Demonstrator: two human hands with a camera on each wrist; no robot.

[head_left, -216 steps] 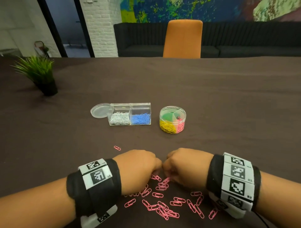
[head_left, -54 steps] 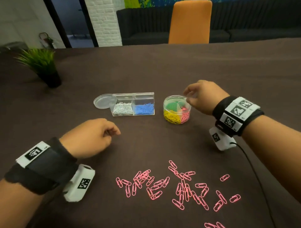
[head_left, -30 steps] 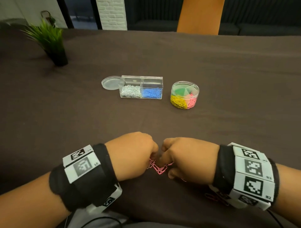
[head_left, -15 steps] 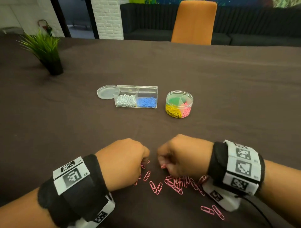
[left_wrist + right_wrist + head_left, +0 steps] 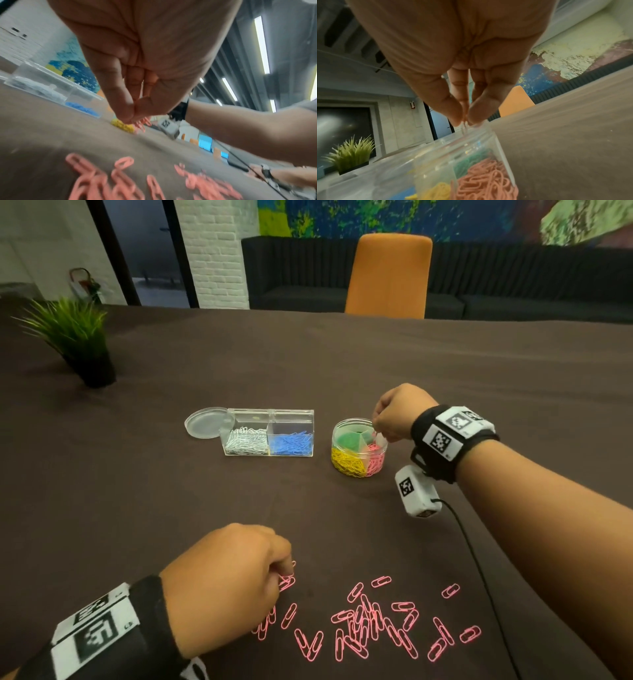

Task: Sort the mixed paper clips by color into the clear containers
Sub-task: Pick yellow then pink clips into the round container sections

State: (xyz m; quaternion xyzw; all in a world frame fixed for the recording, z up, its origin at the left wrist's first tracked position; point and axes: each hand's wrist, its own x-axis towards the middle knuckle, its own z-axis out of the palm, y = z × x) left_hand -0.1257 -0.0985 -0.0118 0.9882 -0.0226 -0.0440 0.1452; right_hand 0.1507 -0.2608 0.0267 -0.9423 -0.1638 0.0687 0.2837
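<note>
Several pink paper clips lie scattered on the near part of the brown table. My left hand is at the pile's left edge, and its thumb and fingers pinch a few pink clips. My right hand hovers over the right rim of the round clear container, which has yellow, green and pink sections. In the right wrist view its fingertips are pinched on a thin blurred clip above the pink section.
A clear two-part box with white and blue clips stands left of the round container, and a round lid lies beside it. A potted plant is at the far left. An orange chair stands behind the table.
My right hand has left the pink pile and moved forward to the round container. The left hand stays at the pile, pinching clips.
</note>
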